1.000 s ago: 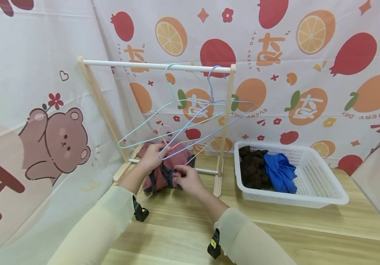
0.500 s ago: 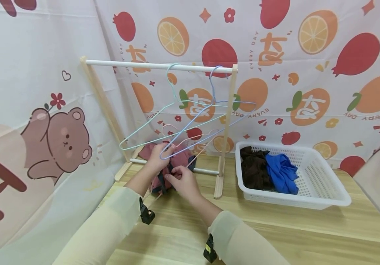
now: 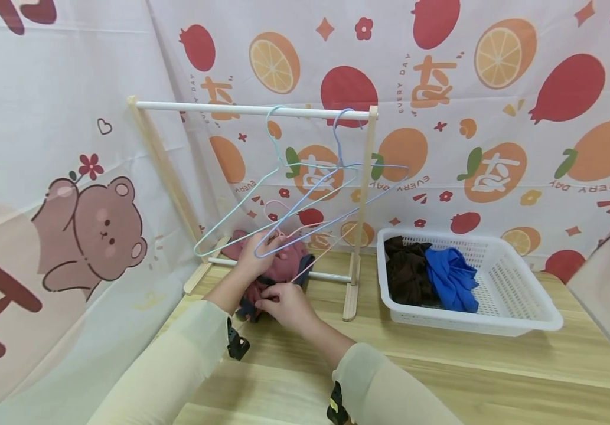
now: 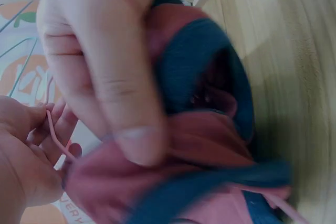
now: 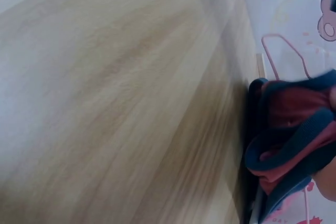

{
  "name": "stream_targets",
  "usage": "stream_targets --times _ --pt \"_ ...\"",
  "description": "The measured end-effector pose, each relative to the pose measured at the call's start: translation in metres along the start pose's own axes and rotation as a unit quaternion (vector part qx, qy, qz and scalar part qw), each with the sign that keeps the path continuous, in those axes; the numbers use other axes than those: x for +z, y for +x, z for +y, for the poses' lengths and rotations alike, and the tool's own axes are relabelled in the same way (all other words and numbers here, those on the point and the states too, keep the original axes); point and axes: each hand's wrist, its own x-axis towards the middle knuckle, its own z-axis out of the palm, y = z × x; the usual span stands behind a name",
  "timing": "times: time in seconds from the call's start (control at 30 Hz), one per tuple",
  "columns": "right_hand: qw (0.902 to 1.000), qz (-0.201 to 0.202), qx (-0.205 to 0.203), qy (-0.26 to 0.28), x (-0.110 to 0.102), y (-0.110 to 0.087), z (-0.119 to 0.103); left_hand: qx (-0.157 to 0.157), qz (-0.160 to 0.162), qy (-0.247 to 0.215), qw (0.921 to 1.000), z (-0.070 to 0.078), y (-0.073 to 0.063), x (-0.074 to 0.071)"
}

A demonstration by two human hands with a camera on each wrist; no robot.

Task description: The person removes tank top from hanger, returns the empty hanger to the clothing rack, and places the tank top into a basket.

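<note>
A pink garment with dark blue trim lies bunched at the foot of the drying rack. Higher up, my left hand holds a pink wire hanger near its neck, seen best in the left wrist view. My right hand pinches the garment's lower edge between thumb and fingers. In the left wrist view that right hand fills the near side, its thumb pressed on the cloth. One trimmed opening gapes beside it. How much of the hanger lies inside the cloth cannot be seen.
The wooden rack's white top rail carries a mint hanger and a blue hanger, both hanging in front of the garment. To the right stands a white basket with brown cloth and blue cloth.
My right hand has shifted down and left, taking the garment's lower edge with it. The cloth there is more bunched. My left hand stays by the hanger's neck.
</note>
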Motion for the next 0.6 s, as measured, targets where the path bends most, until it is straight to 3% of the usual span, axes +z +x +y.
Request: stream_targets --times 0.13,0.3,0.47,0.6 --pt "0.9936 -0.076 -0.060 -0.059 0.002 -0.002 0.002 -0.012 -0.012 -0.018 0.9997 0.001 0.002 -0.001" --pt "0.9714 -0.153 -0.127 -0.131 0.004 -0.007 0.003 -0.011 -0.005 -0.063 0.9979 -0.008 0.005 0.001" --pt "0.9552 -0.204 -0.134 -0.168 0.007 -0.011 0.006 -0.032 -0.008 -0.149 0.9883 -0.013 0.008 0.004" --pt "0.9431 -0.228 -0.136 -0.200 0.009 -0.014 0.009 -0.042 -0.016 -0.177 0.9831 -0.014 0.012 0.005"
